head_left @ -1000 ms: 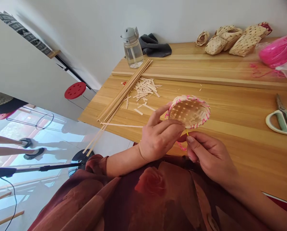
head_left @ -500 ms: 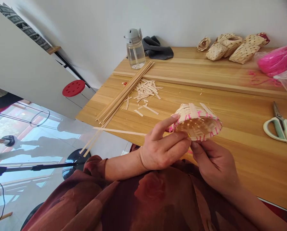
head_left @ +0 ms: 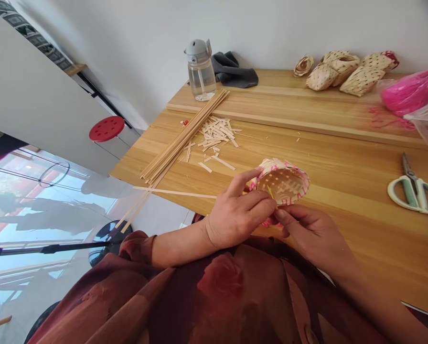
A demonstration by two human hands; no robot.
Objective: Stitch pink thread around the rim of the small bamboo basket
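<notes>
A small woven bamboo basket [head_left: 284, 183] with pink stitching round its rim is held just above the wooden table [head_left: 343, 157]. My left hand [head_left: 237, 211] grips its near left rim, index finger stretched along the edge. My right hand [head_left: 309, 231] pinches at the rim's near side, where a thin yellow needle [head_left: 270, 192] pokes into the basket and a bit of pink thread [head_left: 267, 223] hangs below. What exactly the right fingers hold is too small to make out.
Long bamboo strips [head_left: 181, 138] and short offcuts [head_left: 216, 136] lie at the table's left. Green-handled scissors [head_left: 414, 188] rest at right. Finished woven pieces [head_left: 346, 71], pink string in a bag [head_left: 411, 91], a water bottle [head_left: 200, 70] and a grey cloth [head_left: 231, 71] sit at the back.
The basket was tipped so its side showed, then turned back with its opening toward me. Both hands stayed on its near rim, and the yellow needle now shows inside.
</notes>
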